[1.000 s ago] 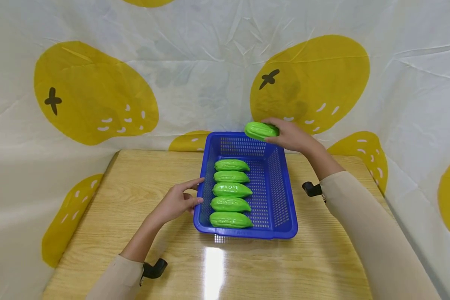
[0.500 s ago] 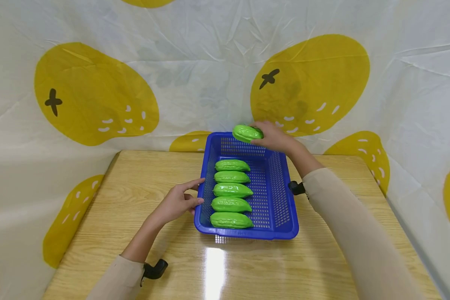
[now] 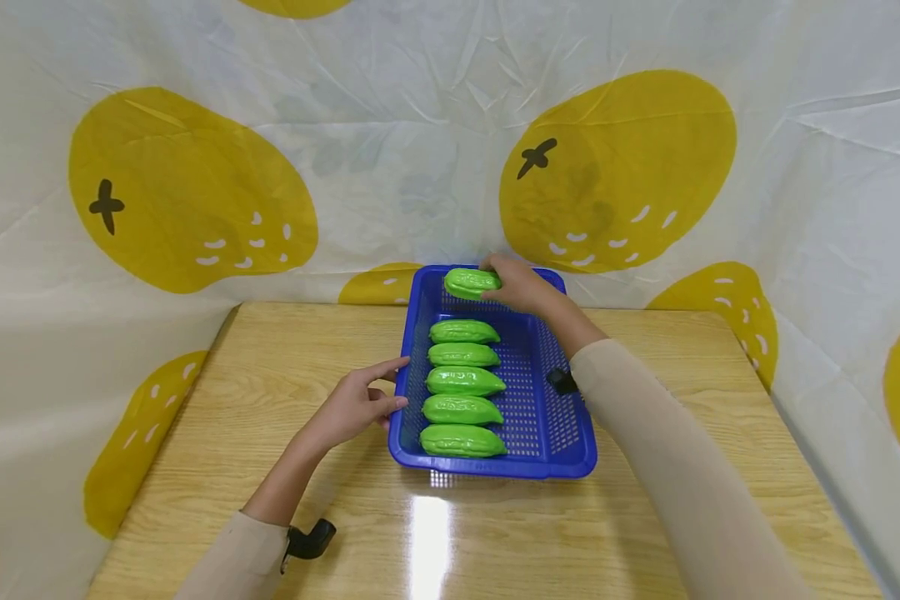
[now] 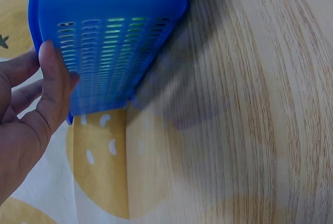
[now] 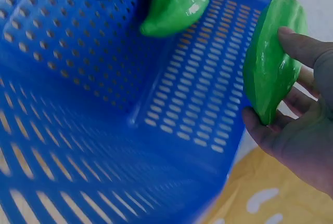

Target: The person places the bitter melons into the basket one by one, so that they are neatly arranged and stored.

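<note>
In the head view my right hand (image 3: 521,285) holds a glossy green bitter melon (image 3: 469,283), ridged and pointed, over the far end of the blue plastic basket (image 3: 551,465). The right wrist view shows the thumb on one side of this bitter melon (image 5: 271,52) and fingertips under its pointed end. Several similar bitter melons (image 3: 465,381) lie crosswise in a row along the basket's left side, tips pointing right. My left hand (image 3: 348,408) grips the basket's left rim; the left wrist view shows fingertips (image 4: 49,57) against its outer wall.
The basket stands on a light wood-grain table (image 3: 285,350). A white cloth (image 3: 390,167) printed with yellow fruit hangs close behind the basket and along the sides. A black wrist mount (image 3: 311,537) sits at the left sleeve.
My right hand has carried the bitter melon left and down, from above the basket's far right corner to its far left end. My left hand has stayed on the rim.
</note>
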A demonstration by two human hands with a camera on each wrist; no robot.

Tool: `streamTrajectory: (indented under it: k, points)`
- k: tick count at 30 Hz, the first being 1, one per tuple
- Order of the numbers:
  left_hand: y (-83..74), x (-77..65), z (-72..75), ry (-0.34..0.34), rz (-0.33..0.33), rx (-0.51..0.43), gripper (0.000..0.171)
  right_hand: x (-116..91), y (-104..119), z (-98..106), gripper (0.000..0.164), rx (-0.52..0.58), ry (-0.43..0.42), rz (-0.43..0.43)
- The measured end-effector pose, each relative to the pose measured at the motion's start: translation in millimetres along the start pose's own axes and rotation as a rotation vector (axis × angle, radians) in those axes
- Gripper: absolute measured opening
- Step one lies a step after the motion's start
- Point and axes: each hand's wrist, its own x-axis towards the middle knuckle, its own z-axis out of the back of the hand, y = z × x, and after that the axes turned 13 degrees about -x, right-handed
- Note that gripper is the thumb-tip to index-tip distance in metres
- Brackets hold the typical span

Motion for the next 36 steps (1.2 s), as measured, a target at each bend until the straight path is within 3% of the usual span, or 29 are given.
streamTrajectory:
  k: [13, 30, 36]
  points:
    - [0.2, -1.6, -0.5, -0.001, 0.014, 0.013, 0.064, 5.3, 7.1, -35.8, 0.047, -0.038, -0.049, -0.090]
    - [3.1, 1.0, 1.7, 0.003, 0.005, 0.013, 0.063, 4.8, 0.9, -51.2, 0.046, -0.054, 0.021, -0.132]
    - [3.3, 0.2, 2.1, 0.002, 0.012, 0.006, 0.064, 5.5, 2.0, -53.5, 0.046, -0.080, -0.031, -0.165]
